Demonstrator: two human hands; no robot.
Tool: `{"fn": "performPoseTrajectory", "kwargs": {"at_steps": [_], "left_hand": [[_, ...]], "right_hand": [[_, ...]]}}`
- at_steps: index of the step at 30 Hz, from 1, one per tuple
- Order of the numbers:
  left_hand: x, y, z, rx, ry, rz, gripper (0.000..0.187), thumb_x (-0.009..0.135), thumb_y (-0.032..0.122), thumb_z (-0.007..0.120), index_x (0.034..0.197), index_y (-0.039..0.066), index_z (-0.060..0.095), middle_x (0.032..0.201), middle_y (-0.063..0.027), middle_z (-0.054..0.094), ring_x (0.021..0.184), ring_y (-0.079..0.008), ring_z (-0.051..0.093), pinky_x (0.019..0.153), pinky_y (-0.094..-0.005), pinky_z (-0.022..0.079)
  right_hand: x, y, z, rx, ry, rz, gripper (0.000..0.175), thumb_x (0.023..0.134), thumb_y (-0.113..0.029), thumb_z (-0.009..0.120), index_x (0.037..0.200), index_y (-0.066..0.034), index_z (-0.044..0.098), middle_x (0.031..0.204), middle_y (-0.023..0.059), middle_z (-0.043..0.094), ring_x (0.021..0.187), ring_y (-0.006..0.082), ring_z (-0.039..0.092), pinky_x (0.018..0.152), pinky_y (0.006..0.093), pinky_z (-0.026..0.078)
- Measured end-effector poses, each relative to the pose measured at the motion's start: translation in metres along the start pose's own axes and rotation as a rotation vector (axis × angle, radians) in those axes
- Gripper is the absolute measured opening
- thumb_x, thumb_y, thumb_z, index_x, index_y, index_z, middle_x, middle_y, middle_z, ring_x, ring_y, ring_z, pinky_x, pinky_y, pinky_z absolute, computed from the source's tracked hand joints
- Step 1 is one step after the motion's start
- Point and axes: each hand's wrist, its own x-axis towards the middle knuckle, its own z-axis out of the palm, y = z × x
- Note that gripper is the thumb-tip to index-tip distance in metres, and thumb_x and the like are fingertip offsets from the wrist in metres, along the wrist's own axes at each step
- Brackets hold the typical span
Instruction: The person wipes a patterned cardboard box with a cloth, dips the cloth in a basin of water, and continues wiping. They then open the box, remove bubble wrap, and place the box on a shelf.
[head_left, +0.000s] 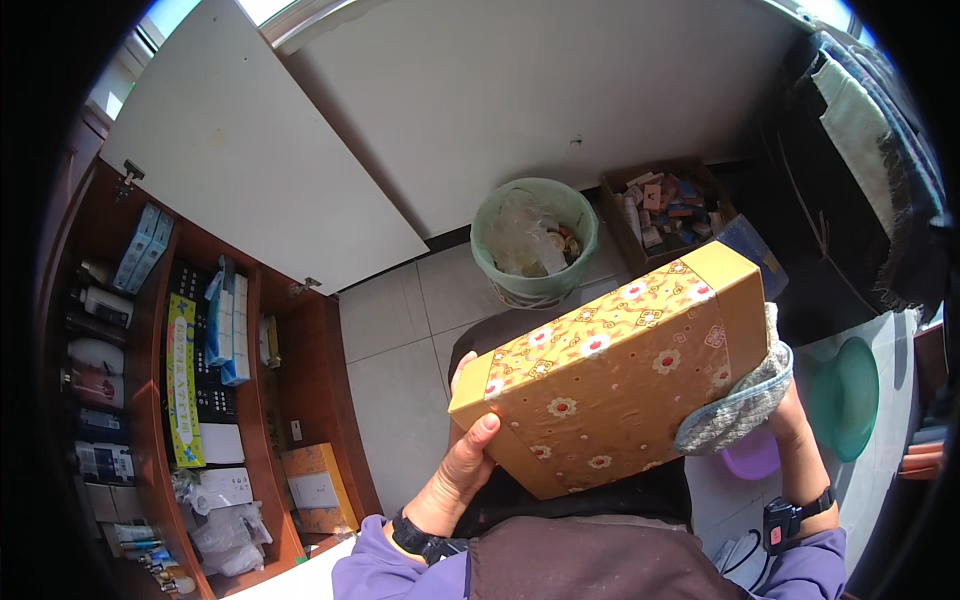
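Observation:
A large gold box (600, 390) with red-and-white flower patterns is tilted above my lap, its patterned narrow side facing up. My left hand (469, 457) grips its left end, with the thumb on the near face and fingertips behind the far edge. At the right end, my right hand (784, 409) is mostly hidden behind a grey-blue cloth (739, 405). The cloth is pressed over the box's lower right edge. The box seems supported between both hands.
An open cabinet (259, 450) with packed shelves stands left, its white door (255, 150) swung out. Ahead are a green bucket (484, 262) with lining and waste, and a carton (622, 169) of small boxes. Green (847, 397) and purple (752, 456) basins lie right.

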Motion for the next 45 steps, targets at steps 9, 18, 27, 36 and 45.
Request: {"fn": "performPoseTrajectory", "kwargs": {"at_steps": [9,18,27,36,45], "left_hand": [[0.003,0.047,-0.02,0.913,-0.378,0.076,0.12,0.07,0.04,0.079,0.146,0.012,-0.01,0.14,-0.0176,0.029,0.135,-0.0266,0.024,0.112,-0.0391,0.017],[0.054,0.034,0.052,0.703,-0.197,0.448,0.109,0.071,0.011,0.072,0.146,0.007,-0.008,0.139,-0.0174,0.029,0.132,-0.0263,0.028,0.107,-0.036,0.027],[0.047,0.036,0.034,0.601,-0.165,0.301,0.102,0.072,0.015,0.075,0.148,0.011,0.006,0.135,-0.0148,0.036,0.126,-0.0257,0.037,0.105,-0.0375,0.031],[0.063,0.023,0.021,0.123,-0.028,0.173,0.087,0.084,0.018,0.066,0.147,0.019,0.006,0.137,-0.01,0.035,0.126,-0.0246,0.037,0.106,-0.0412,0.032],[0.047,0.019,0.033,-0.025,0.03,0.116,0.088,0.078,0.033,0.069,0.146,0.014,0.016,0.136,-0.0077,0.037,0.126,-0.024,0.038,0.106,-0.0406,0.032]], "right_hand": [[0.073,-0.159,0.107,-0.658,-0.698,-0.396,0.066,0.06,-0.022,0.079,0.116,0.0035,0.054,0.114,0.013,0.057,0.107,0.0239,0.053,0.095,0.0362,0.041],[0.094,-0.167,0.202,-1.152,-0.91,-0.739,0.051,0.067,-0.014,0.065,0.114,0.001,0.055,0.115,0.0215,0.055,0.11,0.0406,0.05,0.097,0.0459,0.039],[0.096,-0.16,0.134,-1.185,-0.728,-0.539,0.062,0.071,-0.021,0.067,0.127,-0.0019,0.049,0.129,0.0247,0.049,0.12,0.0405,0.047,0.101,0.0438,0.037],[0.014,0.039,0.105,-0.115,-0.33,-0.172,0.054,0.093,-0.029,0.05,0.134,0.0017,0.036,0.132,0.0135,0.046,0.122,0.0229,0.042,0.103,0.0348,0.032],[0.044,-0.053,0.095,-0.133,-0.337,-0.033,0.068,0.071,-0.012,0.077,0.128,-0.0002,0.042,0.112,0.007,0.055,0.105,0.014,0.051,0.093,0.032,0.044]]}}
